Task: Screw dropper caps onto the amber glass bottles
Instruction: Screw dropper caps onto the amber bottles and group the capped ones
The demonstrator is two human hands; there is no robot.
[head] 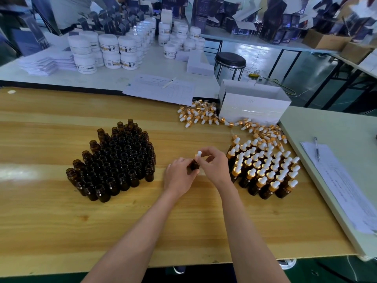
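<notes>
My left hand (178,176) grips one amber glass bottle (194,166) above the wooden table (61,221). My right hand (213,164) pinches a dropper cap (198,154) with a white bulb that sits on this bottle's neck. To the left stands a block of several open amber bottles (114,162). To the right stands a block of several capped bottles (265,168). Loose dropper caps (204,114) with gold collars lie in a heap behind them.
A white cardboard box (253,103) sits at the table's far right edge, with a paper form and pen (161,88) beside it. Another sheet with a pen (334,180) lies on the pale side table at right. White jars (108,52) and a black stool (230,62) stand beyond.
</notes>
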